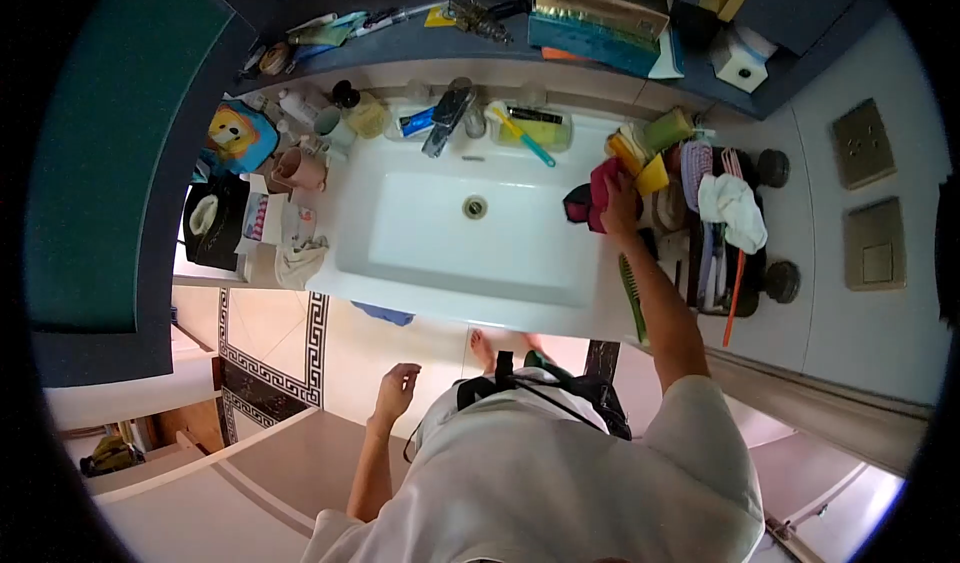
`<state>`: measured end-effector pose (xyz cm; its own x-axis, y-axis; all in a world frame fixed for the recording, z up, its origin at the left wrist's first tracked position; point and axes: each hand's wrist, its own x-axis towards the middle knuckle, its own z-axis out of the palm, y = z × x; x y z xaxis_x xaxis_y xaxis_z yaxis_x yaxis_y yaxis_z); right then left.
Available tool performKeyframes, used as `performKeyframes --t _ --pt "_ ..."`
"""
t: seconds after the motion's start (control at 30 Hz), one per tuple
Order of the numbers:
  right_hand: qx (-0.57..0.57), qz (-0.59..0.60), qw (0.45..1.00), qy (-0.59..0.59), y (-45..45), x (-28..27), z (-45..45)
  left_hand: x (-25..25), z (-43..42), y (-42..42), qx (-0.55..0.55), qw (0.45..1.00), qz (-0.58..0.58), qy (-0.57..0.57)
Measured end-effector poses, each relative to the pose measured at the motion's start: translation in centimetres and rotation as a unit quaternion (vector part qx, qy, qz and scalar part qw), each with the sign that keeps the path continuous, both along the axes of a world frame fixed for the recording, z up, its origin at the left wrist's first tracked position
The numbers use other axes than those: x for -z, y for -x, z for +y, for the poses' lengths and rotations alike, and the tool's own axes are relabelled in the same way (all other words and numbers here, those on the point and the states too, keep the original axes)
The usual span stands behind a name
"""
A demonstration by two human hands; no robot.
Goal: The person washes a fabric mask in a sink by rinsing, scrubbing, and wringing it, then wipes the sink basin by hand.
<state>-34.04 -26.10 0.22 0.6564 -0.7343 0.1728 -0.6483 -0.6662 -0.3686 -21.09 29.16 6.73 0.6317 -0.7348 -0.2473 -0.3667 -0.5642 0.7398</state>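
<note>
My right hand point(620, 206) reaches to the right side of the white sink point(440, 293), its fingers closed around a dark red cloth-like item point(602, 185). A black and red piece point(578, 204) lies against that item, on the sink's right edge. Just beside the hand are a yellow packet point(652, 175) and other small items. A green comb point(632, 296) rests on the rim below the wrist. Away from the sink, my left hand point(398, 391) hangs over the floor, fingers bent and holding nothing visible.
Toiletries and a pink cup point(300, 169) crowd the left ledge. Behind the faucet point(450, 113) runs a shelf with a teal and gold box point(600, 28). On the right stands a black basket point(742, 288) with a white cloth point(733, 211) over it.
</note>
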Motion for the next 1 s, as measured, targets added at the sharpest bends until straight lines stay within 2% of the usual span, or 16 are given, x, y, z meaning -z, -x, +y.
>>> performKeyframes --t 0.1,0.2,0.3,0.4,0.43,0.53,0.57,0.67,0.7,0.8,0.93,0.97,1.0 --pt "-0.011 0.077 0.997 -0.028 2.2 1.9 0.6 -0.7 -0.6 -0.3 0.016 1.0 0.015 -0.004" --pt "-0.005 0.011 0.997 -0.073 3.5 1.4 3.8 0.2 -0.4 -0.6 0.023 0.999 0.021 0.012" --pt "-0.008 -0.009 0.999 -0.051 5.7 1.4 7.8 0.0 -0.4 -0.8 0.029 0.999 0.041 0.003" --pt "-0.107 -0.009 0.994 -0.023 8.2 0.5 10.9 1.0 -0.2 -1.4 0.052 0.997 0.046 0.017" --pt "-0.123 -0.025 0.991 -0.054 8.4 0.1 11.5 1.0 -0.3 -1.6 0.062 0.997 0.048 0.019" --pt "-0.18 0.052 0.974 -0.125 8.4 0.5 12.3 1.3 -0.3 -2.0 0.101 0.994 0.037 0.026" --pt "-0.206 0.005 0.975 -0.08 8.1 1.1 12.8 1.5 -0.6 -2.3 0.116 0.992 0.029 0.03" --pt "-0.172 -0.019 0.978 -0.113 6.2 -3.4 16.8 1.8 -2.1 -3.3 0.147 0.988 0.025 0.045" --pt "-0.187 -0.109 0.972 -0.089 6.2 -4.7 18.2 1.6 -3.2 -3.1 0.121 0.989 0.058 0.068" --pt "-0.159 -0.177 0.958 -0.16 5.5 -6.2 22.1 0.2 -9.4 -1.8 0.069 0.981 0.144 0.11" --pt "-0.163 -0.265 0.886 -0.344 3.8 -8.8 25.4 -3.9 -18.4 2.0 0.15 0.97 0.011 0.193" --pt "-0.18 -0.249 0.91 -0.279 3.6 -9.1 25.6 -4.0 -19.7 2.4 0.172 0.966 -0.004 0.195" --pt "-0.163 -0.259 0.91 -0.281 3.9 -9.1 25.7 -3.0 -20.5 2.3 0.192 0.965 0.025 0.178"
